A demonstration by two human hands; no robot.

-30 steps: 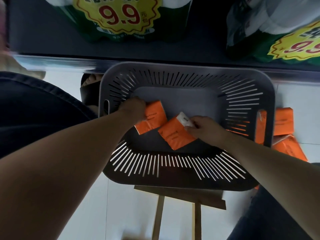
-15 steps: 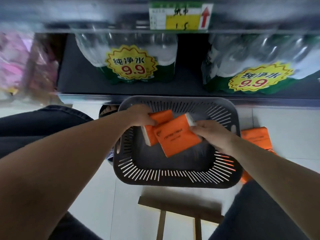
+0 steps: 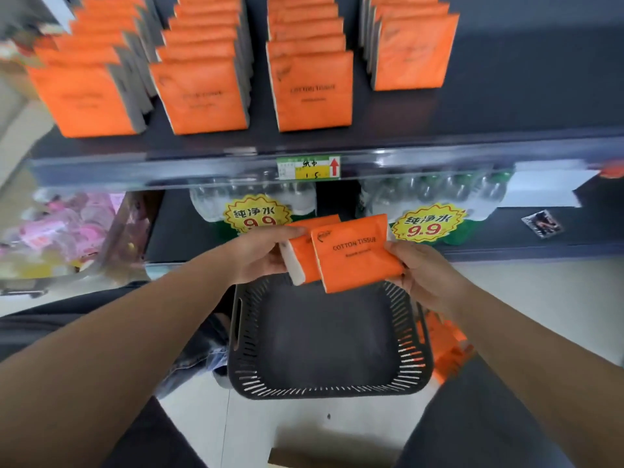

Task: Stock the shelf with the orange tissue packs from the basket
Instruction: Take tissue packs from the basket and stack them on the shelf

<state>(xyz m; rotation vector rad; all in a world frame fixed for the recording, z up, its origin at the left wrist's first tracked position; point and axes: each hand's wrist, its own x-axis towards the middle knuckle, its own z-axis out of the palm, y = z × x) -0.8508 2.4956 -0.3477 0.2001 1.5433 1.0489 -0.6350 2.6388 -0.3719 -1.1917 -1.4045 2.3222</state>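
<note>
Rear pack (image 3: 301, 255) half hidden behind front pack (image 3: 354, 260)

Shop: shelf (image 3: 135, 167) w/ price tag (image 3: 308, 167), 9.9 promo stickers (image 3: 257, 214) on water packs (image 3: 439, 190).

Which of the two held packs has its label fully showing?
The front pack in the right hand, reading COTTON TISSUE; the left hand holds the other pack partly behind it.

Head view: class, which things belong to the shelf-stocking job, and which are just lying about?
Job: left hand holding the rear tissue pack; right hand holding the front tissue pack; basket; shelf; stocked tissue rows.
Lying about: bottled water packs; pink goods; small card.
</note>
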